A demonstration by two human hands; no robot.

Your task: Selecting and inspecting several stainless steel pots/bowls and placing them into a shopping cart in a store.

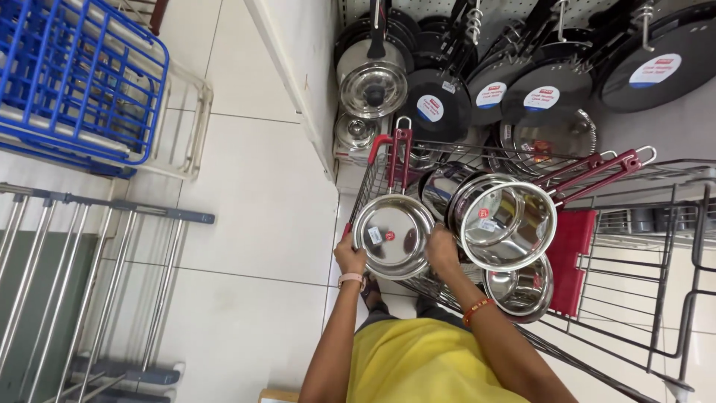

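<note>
A shiny steel frying pan [393, 235] with a dark red handle is held upright over the near corner of a wire shopping cart [630, 298]. My left hand [350, 257] grips its left rim. On its right rim sits my right hand [441, 248]. Just to the right, several steel saucepans [507, 224] with red handles lie stacked on their sides inside the cart, almost touching my right hand. A smaller steel pot [520, 287] lies below them.
Black pans [552, 93] and a steel lidded pot [373, 88] hang or stand on the shelf ahead. A blue wire basket [74, 75] sits at the upper left. A metal drying rack [82, 283] stands at the left on white floor tiles.
</note>
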